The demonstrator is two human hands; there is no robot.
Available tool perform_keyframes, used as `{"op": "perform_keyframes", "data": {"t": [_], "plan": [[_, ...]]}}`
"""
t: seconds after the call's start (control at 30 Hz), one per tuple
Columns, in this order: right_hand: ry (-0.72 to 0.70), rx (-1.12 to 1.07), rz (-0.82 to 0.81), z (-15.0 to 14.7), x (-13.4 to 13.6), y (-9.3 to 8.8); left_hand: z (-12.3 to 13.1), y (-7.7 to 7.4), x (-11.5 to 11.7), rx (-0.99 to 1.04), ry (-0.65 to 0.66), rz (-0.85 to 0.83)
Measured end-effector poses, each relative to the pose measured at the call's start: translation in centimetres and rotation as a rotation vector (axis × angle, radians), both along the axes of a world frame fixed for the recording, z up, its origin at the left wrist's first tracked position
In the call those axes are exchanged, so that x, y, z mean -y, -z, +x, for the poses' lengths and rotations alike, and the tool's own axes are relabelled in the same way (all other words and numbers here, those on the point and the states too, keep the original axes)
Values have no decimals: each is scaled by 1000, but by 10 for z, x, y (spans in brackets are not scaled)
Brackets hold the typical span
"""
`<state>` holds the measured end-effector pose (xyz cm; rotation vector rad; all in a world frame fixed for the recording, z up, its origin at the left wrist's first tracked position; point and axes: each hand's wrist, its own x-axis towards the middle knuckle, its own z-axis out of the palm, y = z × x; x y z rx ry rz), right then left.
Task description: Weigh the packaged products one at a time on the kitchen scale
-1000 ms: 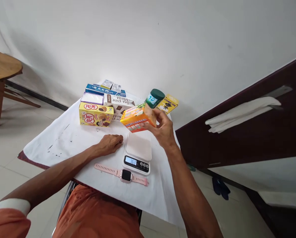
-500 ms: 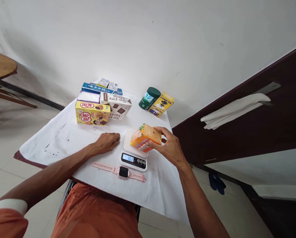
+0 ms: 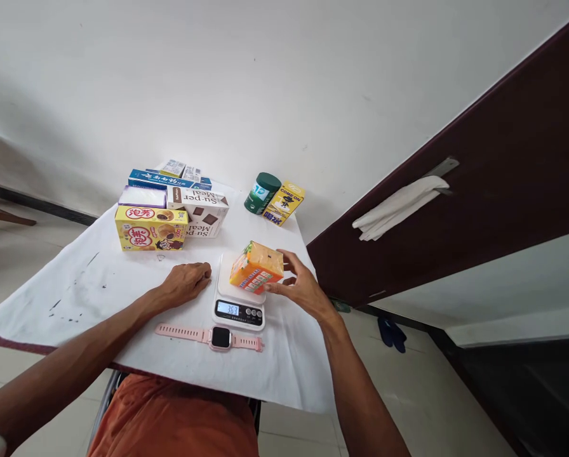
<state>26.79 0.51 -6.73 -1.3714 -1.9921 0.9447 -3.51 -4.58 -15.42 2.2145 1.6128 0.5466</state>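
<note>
An orange and yellow pack (image 3: pixel 256 265), wrapped in clear film, rests tilted across a white kitchen scale (image 3: pixel 221 289) whose lit display reads 363. My right hand (image 3: pixel 300 287) is open around the pack's right end, thumb and fingers apart, the tips at its edges. Left of the scale, my left hand (image 3: pixel 185 284) lies on the cloth with its fingers curled in and nothing visible in them. A pink smartwatch (image 3: pixel 220 338) with its strap spread flat lies just in front of the scale.
Behind my left hand stand a yellow snack box (image 3: pixel 151 228), a white Su-per Meal box (image 3: pixel 203 212) and a long blue box (image 3: pixel 165 179). A green canister (image 3: pixel 262 193) and a yellow COME ON box (image 3: pixel 285 204) stand near the wall. A dark door (image 3: pixel 408 190) borders the right.
The view has turned, so everything sits further left. My right hand has loosened and drawn back towards the pack's right edge. The display still reads 363, and my left hand stays put.
</note>
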Motion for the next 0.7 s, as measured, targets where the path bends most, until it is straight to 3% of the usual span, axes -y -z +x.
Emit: {"op": "perform_keyframes", "data": {"t": [0.17, 0.3, 0.47, 0.6, 0.7], "plan": [[-38, -155, -75, -8, -2, 24, 0, 1, 0, 29, -3, 7], [-27, -227, -47, -10, -23, 23, 1, 3, 0, 40, -7, 5], [139, -269, 56, -28, -95, 19, 1, 3, -1, 32, 2, -18], [300, -178, 109, -65, -167, 38, 2, 4, -1, 43, 4, -28], [263, -106, 176, -95, -212, 53, 3, 6, -2, 56, 12, -30]]}}
